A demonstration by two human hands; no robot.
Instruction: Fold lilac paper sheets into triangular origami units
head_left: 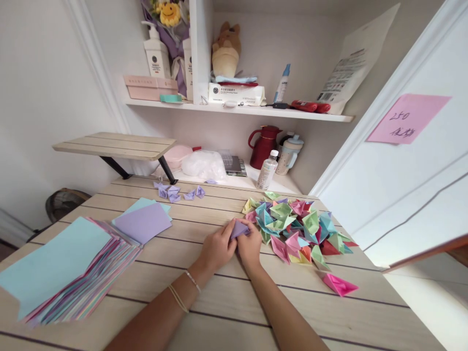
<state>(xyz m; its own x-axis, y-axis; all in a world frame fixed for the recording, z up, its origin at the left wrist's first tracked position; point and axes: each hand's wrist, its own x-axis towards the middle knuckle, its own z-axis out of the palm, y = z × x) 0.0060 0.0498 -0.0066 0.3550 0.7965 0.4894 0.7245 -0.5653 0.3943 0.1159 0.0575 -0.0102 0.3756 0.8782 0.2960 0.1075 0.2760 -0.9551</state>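
Head view: left hand (215,247) and right hand (251,243), fingers curled nearly closed, pinch a folded purple paper (239,229) between them, just beside the boats (281,212); good folding here calls for matching the edges first, then pressing each crease firmly from the middle outward, without crushing the points. Behind, the bottle (268,170) is capped, its contents unclear, and whatever the red jug (265,146), cup (290,155) and pink box (149,89) hold is hidden.

Flat rectangular paper-sheet stack (69,258) left on slatted wooden table (212,326); angular folded-paper pile (296,224) right. Small folded-paper cluster (173,193) behind the stack, near flat wooden riser (117,145).
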